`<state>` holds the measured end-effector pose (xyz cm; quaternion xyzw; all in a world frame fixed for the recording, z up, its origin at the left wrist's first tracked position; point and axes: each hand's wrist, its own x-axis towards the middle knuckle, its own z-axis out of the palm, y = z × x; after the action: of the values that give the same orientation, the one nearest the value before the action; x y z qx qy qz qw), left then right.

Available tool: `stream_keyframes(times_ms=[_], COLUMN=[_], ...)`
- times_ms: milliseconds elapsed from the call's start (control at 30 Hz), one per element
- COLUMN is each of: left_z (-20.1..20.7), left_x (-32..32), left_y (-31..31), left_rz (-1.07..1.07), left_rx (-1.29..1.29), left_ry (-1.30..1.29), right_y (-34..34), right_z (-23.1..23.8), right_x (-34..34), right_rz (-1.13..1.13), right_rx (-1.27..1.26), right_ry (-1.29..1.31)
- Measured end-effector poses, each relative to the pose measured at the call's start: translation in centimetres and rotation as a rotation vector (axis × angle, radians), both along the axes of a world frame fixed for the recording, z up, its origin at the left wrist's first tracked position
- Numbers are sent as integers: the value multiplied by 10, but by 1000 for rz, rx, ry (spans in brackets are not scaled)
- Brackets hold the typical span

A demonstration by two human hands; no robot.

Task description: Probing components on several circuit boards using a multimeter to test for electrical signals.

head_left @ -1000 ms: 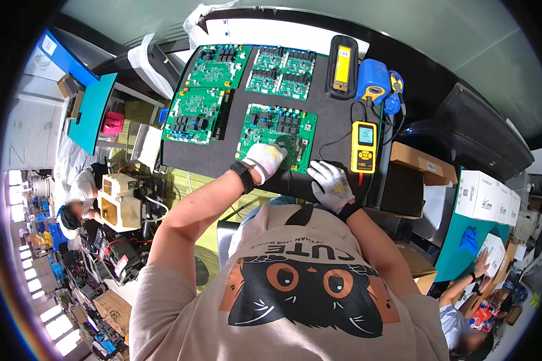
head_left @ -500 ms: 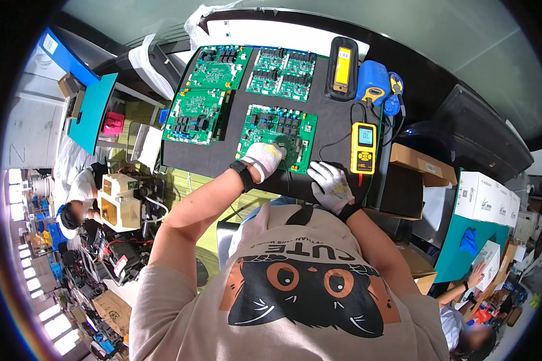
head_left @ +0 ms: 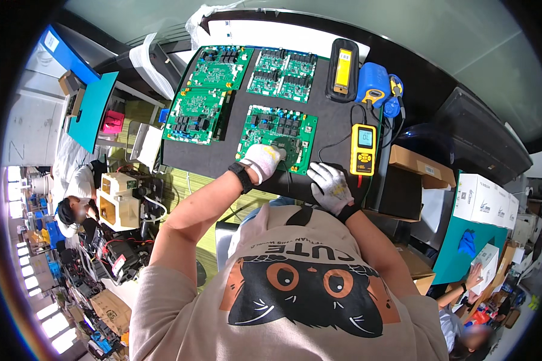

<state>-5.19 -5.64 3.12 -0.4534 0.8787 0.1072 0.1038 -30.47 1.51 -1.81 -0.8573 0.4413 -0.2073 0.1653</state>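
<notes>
A green circuit board [head_left: 285,125] with black relays and blue parts lies flat on the dark mat in front of me. My left hand [head_left: 263,162], in a white glove, rests over its near left part. The fingers are curled together, and what they hold, if anything, is hidden. A thin dark lead [head_left: 289,180] shows at the board's near edge. To the right, my gloved right hand [head_left: 331,185] lies at the mat's near edge beside the board, fingers stretched out, nothing in them. A yellow handheld meter [head_left: 363,148] with a lit screen lies further right.
Several green boards [head_left: 194,112] lie at the left, with a panel of smaller boards [head_left: 282,75] at the back. A black case with a yellow device [head_left: 342,70] and a blue tool [head_left: 373,83] stand back right. Cardboard boxes [head_left: 423,165] flank the right side. Two people work further off.
Both of my hands stay almost still, the left on the board and the right at the edge. The view has shifted very slightly.
</notes>
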Motion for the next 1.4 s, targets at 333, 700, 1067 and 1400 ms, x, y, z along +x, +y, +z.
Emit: stream_keyframes(times_ms=[333, 700, 1067, 1400], left_z=[-16, -13, -10, -6], left_x=[9, 7, 3, 1], left_y=[16, -7, -10, -11], left_rz=[275, 9, -39, -34], left_rx=[-35, -54, -12, -16], left_ry=[331, 52, -5, 13], right_y=[1, 1, 0, -1], right_z=[2, 1, 1, 0], right_x=[2, 1, 2, 1], right_rz=[-14, -17, -9, -4], right_rx=[13, 18, 10, 8], right_ry=[11, 3, 2, -2])
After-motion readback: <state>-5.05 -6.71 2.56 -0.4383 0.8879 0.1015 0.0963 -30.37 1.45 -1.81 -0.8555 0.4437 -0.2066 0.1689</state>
